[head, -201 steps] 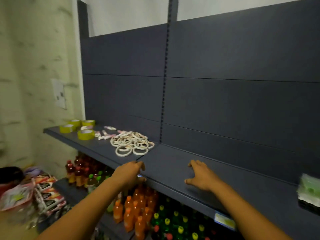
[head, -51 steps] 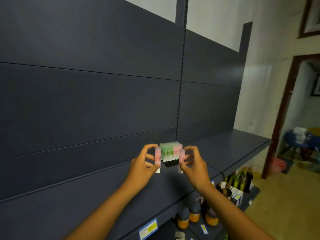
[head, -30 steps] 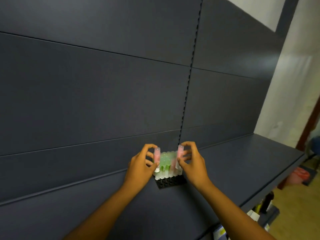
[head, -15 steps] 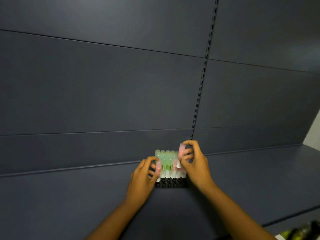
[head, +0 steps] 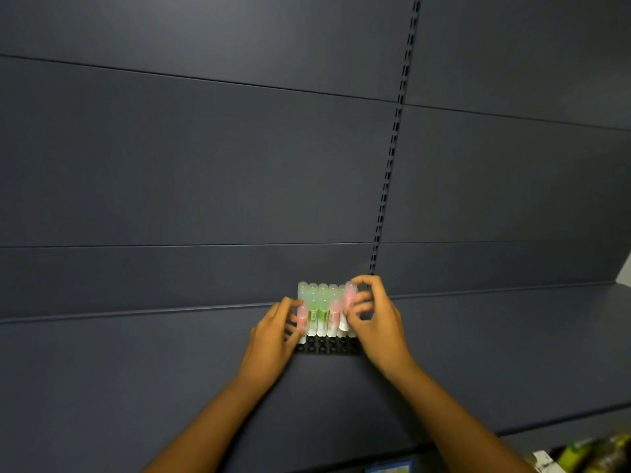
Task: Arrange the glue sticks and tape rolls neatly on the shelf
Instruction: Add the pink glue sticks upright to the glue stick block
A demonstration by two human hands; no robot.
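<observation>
Left hand (head: 273, 332) pinches a pink-capped glue stick (head: 302, 317) at the left edge of the black holder tray (head: 327, 346), low centre of frame. Right hand (head: 374, 319) grips a second pink-capped stick (head: 350, 298) at the tray's right side, fingers curled round it. Both sticks stand upright, seemingly being seated into sockets; whether they're fully in can't be told.

Tray sits on the dark grey shelf (head: 136, 370), close to the back panel (head: 205, 165), just left of the slotted upright (head: 392, 148). It's mostly filled w/ green-capped sticks (head: 317, 298) in neat rows, plus another pink one (head: 334, 310) towards the front right. Front row of sockets looks empty, so there's room for more.

Progress, as a judgement: glue-stick part looks well along, approx. the last few slots left. No tape rolls in view, so that half can't be judged from here; likely not yet sorted. Lower right corner shows blurry packaged goods (head: 587, 455) below the shelf.
</observation>
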